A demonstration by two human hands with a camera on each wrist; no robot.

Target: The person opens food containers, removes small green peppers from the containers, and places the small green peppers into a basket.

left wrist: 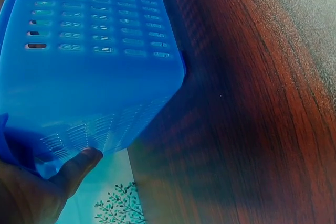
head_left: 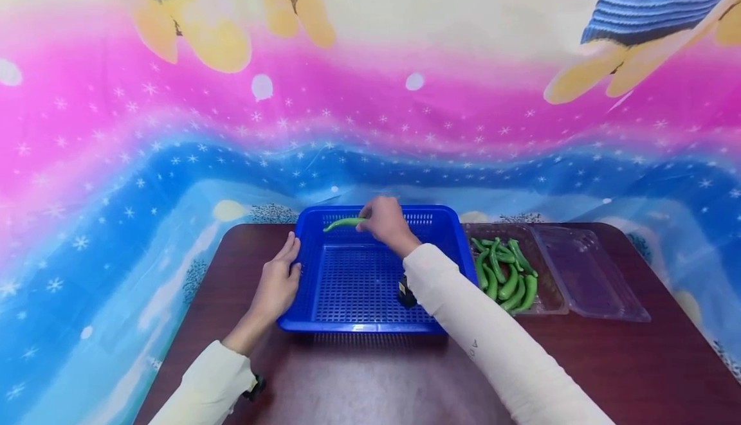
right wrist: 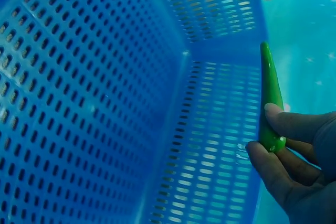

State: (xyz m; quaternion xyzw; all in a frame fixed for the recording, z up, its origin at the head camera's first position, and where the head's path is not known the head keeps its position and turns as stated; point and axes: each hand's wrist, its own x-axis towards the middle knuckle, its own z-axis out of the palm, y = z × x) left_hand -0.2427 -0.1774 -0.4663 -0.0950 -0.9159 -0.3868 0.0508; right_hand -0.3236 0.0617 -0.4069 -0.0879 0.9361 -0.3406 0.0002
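Pale sleeves reach in from the bottom of the frame, the right sleeve (head_left: 492,341) slanting from the lower right and the left sleeve (head_left: 202,383) rising from the lower left. At the upper centre of the blue basket (head_left: 361,328), the right hand (head_left: 384,219) pinches a slender green pepper (head_left: 343,222) between thumb and fingertips, its free end pointing left. From the right wrist, that pepper shows at the right of the picture, just beside the basket's perforated wall (whether it touches, I can't tell). On the basket's left side, the left hand (head_left: 276,283) rests with its fingers extended rather than clenched, touching the edge; the left wrist view has one digit against the outer wall at lower left.

Just right of the basket, a clear plastic tray (head_left: 554,283) holds a heap of green peppers (head_left: 509,280), and its transparent lid (head_left: 593,274) lies folded open farther right. Everything stands on a dark reddish-brown table (head_left: 370,383), with a pink-and-blue cloth (head_left: 359,100) (snowflakes and cartoon legs all over it) filling the upper frame.
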